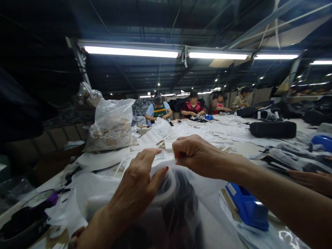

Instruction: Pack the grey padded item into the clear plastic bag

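View from the head camera over a long work table (241,147) strewn with white paper strips and cut pieces. The left hand (138,186) lies against the near side of a translucent plastic bag (181,207), fingers extended and thumb pressed to the film at the bag's upper edge, so that the film is pinched between thumb and fingers. The right hand (197,154) is curled into a closed grip on the same upper edge, just beside the left hand, the two hands nearly touching. The bag stands directly before the person at the near edge of the table and contains a dark item whose form cannot be made out through the film. A blue device (247,205) rests on the table just right of the bag, below the right forearm. Another person's hand (312,180) lies flat on the table at far right. A large clear bag of scraps (111,126) stands at the left side of the table, well apart from the hands. A black rolled bundle (272,129) lies farther right. Four seated workers (192,107) occupy the far end of the table beneath fluorescent tube lights (131,52).
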Motion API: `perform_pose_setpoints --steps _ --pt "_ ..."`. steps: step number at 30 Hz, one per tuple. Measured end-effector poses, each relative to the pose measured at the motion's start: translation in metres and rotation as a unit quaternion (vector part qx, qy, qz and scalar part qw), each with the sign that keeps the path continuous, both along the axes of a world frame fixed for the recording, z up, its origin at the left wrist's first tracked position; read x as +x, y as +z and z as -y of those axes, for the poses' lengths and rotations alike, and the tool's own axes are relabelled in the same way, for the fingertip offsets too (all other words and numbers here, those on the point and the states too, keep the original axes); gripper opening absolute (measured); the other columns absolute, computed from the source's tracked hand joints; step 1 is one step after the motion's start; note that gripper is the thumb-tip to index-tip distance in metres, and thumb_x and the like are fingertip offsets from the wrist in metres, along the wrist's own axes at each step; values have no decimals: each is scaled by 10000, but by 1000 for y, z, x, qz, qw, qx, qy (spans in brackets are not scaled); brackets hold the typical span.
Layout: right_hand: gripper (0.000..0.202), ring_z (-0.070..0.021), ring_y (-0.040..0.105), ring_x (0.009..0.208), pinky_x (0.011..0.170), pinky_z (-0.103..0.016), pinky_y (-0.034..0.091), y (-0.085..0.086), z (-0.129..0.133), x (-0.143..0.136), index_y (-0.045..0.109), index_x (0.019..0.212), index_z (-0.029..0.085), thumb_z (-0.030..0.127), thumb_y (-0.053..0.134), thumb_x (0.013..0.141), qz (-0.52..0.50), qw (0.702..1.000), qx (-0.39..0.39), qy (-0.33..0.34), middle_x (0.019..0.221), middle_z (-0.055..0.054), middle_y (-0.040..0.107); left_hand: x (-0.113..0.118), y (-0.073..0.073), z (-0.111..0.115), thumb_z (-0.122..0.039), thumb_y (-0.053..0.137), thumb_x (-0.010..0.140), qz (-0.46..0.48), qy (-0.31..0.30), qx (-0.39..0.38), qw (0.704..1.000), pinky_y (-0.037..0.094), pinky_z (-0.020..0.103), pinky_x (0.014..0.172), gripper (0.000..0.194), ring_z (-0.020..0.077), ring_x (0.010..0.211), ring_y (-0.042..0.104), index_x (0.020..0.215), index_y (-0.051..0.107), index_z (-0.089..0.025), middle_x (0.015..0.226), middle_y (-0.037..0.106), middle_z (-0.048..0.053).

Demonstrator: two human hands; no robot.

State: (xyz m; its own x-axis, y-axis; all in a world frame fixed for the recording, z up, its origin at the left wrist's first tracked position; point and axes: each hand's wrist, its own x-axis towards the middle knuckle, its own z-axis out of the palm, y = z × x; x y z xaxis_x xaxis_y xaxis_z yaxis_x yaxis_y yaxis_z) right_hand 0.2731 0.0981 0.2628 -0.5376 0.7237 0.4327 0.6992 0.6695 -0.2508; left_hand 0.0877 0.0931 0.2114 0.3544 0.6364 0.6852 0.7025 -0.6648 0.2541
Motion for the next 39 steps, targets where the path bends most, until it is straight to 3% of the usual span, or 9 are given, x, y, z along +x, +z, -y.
perform_pose_setpoints --steps 4,6,12,15,18,20,25,30,39 --pt "161 -90 450 596 544 -208 272 0 0 5 548 577 140 9 546 670 10 1000 -3 -6 587 24 515 2 10 -11 -312 469 842 -34 -61 -185 980 409 310 826 206 180 911 573 945 627 -228 957 633 11" --pt "155 -89 443 594 540 -210 269 1 1 5 547 580 139 25 562 684 15 1000 -3 -15 591 22 510 5 14 -11 -341 441 854 -33 -63 -201 977 390 295 781 228 166 846 563 878 635 -224 895 615 7" --pt "177 -90 454 608 548 -217 278 7 2 4 565 621 139 -19 539 695 65 997 13 -32 659 6 530 9 17 -9 -267 498 799 -20 46 -228 972 300 270 623 187 143 657 474 626 515 -195 631 510 -26" --pt "181 -96 451 564 522 -234 272 5 5 3 578 648 146 -22 535 701 108 991 55 -62 666 2 539 8 18 -11 -237 460 820 -21 83 -194 977 272 272 601 207 139 609 437 617 471 -197 594 464 -31" --pt "206 -148 479 593 541 -281 311 -7 14 -2 599 720 150 -7 474 766 121 959 248 -65 732 -43 577 5 17 -15 -222 446 827 -27 117 -139 983 254 276 586 197 137 570 409 632 446 -197 583 443 -31" --pt "243 -201 523 725 620 -327 375 -22 21 -6 615 833 133 24 398 833 100 933 345 -10 847 -92 606 2 14 -18 -217 440 829 -11 113 -126 986 252 273 580 190 137 565 411 640 437 -198 577 445 -32" --pt "175 -213 530 855 761 -358 443 -59 26 -15 573 946 118 127 404 903 56 969 232 60 922 -92 602 -4 4 -23 -200 438 825 27 67 -87 994 269 254 556 208 127 545 412 617 424 -195 556 435 -36" --pt "180 -192 511 833 779 -346 449 -68 18 -20 531 865 151 102 365 914 38 981 173 82 881 -71 568 -6 -3 -26 -136 448 824 12 46 -6 999 325 244 570 205 132 576 484 626 434 -187 599 497 -15" --pt "284 -174 457 666 671 -321 415 -78 5 -19 561 729 149 60 342 888 153 939 295 86 714 -56 545 0 -11 -28 -33 456 757 -101 47 113 987 283 276 503 217 152 500 452 607 462 -190 549 501 -4"
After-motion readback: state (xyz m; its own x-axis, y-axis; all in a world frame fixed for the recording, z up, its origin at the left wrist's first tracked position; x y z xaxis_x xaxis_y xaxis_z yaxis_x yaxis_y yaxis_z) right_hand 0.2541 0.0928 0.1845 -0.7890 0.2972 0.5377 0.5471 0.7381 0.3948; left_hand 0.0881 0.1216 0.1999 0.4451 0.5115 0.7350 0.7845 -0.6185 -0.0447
